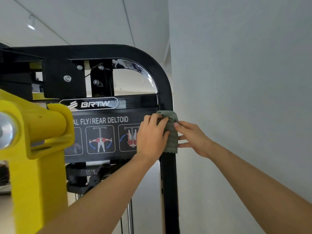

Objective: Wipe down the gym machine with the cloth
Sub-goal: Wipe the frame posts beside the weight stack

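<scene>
Cloth, grey-green, is draping over the black upright of the gym machine, beside its exercise placard. Left hand is clamping its grip on it. Right hand, grip apart, is touching its edge. White wall is standing just beside.

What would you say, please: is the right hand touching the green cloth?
Touching: the head view shows fingertips of the right hand resting on the green cloth.

A gym: black-framed fly/rear-deltoid machine, yellow arm, white walls
</scene>
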`<act>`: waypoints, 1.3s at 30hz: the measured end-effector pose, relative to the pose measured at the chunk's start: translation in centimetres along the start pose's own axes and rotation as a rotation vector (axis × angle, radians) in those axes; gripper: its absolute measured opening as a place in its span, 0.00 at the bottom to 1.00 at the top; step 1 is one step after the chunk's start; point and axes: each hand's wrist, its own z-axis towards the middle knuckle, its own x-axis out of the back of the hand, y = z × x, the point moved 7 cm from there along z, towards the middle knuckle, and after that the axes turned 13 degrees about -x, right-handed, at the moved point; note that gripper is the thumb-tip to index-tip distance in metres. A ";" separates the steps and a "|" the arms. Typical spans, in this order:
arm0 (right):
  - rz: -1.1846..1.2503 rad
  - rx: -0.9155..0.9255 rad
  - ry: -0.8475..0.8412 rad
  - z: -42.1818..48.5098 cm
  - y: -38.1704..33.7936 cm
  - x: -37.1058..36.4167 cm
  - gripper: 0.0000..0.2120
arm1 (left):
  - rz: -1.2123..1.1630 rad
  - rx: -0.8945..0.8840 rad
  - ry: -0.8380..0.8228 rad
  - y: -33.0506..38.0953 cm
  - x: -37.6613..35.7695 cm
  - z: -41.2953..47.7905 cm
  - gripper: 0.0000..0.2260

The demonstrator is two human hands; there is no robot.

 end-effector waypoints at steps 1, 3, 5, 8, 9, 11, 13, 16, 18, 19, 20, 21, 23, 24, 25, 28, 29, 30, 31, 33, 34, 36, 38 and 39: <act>-0.002 -0.019 0.002 -0.1 0.6 -0.1 0.13 | -0.011 0.013 -0.008 0.2 -0.2 -0.7 0.22; 0.000 -0.044 0.008 -0.3 1.7 -0.3 0.13 | -0.046 0.053 -0.033 0.6 -0.6 -2.1 0.24; 0.000 -0.063 0.023 -0.5 2.9 -0.5 0.13 | -0.079 0.098 -0.063 0.9 -0.9 -3.7 0.25; 0.032 -0.098 0.027 -0.9 4.7 -0.8 0.13 | -0.173 0.174 -0.115 1.5 -1.4 -6.4 0.27; 0.045 -0.109 0.024 -1.1 5.4 -1.0 0.13 | -0.225 0.212 -0.124 1.6 -1.5 -7.4 0.28; 0.065 -0.126 0.026 -1.4 6.6 -1.2 0.13 | -0.348 0.299 -0.127 1.9 -1.9 -9.3 0.28; 0.076 -0.133 0.036 -1.8 7.8 -1.4 0.12 | -0.464 0.377 -0.126 2.4 -2.5 -11.1 0.28; 0.081 -0.147 0.057 -2.4 9.7 -1.7 0.11 | -0.603 0.474 -0.094 3.1 -3.1 -13.6 0.28; 0.060 -0.148 0.092 -2.6 11.0 -1.8 0.13 | -0.681 0.548 -0.057 3.3 -3.6 -15.0 0.27; 0.045 -0.145 0.114 -2.7 11.5 -1.8 0.13 | -0.715 0.593 -0.046 3.4 -3.9 -15.6 0.26; 0.034 -0.142 0.132 -2.8 12.0 -1.8 0.13 | -0.748 0.639 -0.038 3.5 -4.1 -16.1 0.26; 0.028 -0.142 0.144 -3.0 12.5 -1.8 0.13 | -0.780 0.682 -0.029 3.5 -4.4 -16.6 0.24; 0.029 -0.153 0.145 -3.3 13.3 -2.0 0.13 | -0.835 0.753 -0.006 3.6 -4.7 -17.2 0.21; 0.027 -0.159 0.140 -3.5 13.7 -2.1 0.13 | -0.856 0.778 0.003 3.7 -4.8 -17.4 0.20; 0.022 -0.165 0.133 -3.8 14.1 -2.2 0.14 | -0.872 0.796 0.006 3.7 -4.9 -17.6 0.19; 0.053 -0.183 0.082 -4.4 15.4 -2.5 0.15 | -0.895 0.830 -0.008 3.9 -5.2 -18.3 0.19; 0.074 -0.194 0.062 -4.6 16.0 -2.6 0.15 | -0.900 0.842 -0.014 4.0 -5.4 -18.6 0.19; 0.093 -0.204 0.048 -4.8 16.4 -2.7 0.16 | -0.902 0.851 -0.018 4.1 -5.5 -18.9 0.19; 0.108 -0.210 0.041 -5.0 16.7 -2.7 0.16 | -0.904 0.856 -0.022 4.2 -5.7 -19.3 0.19; 0.126 -0.205 0.038 -5.4 17.3 -2.9 0.17 | -0.912 0.861 -0.028 4.5 -6.0 -19.8 0.19; 0.132 -0.206 0.040 -5.7 17.7 -3.0 0.18 | -0.921 0.872 -0.030 4.7 -6.2 -20.2 0.19; 0.147 -0.212 0.053 -6.1 18.7 -3.2 0.19 | -0.941 0.903 -0.026 5.0 -6.6 -21.1 0.19; 0.139 -0.211 0.076 -6.4 19.8 -3.4 0.20 | -0.956 0.921 -0.028 5.3 -7.0 -22.0 0.18; 0.126 -0.209 0.082 -6.5 20.3 -3.5 0.20 | -0.964 0.931 -0.030 5.4 -7.3 -22.5 0.18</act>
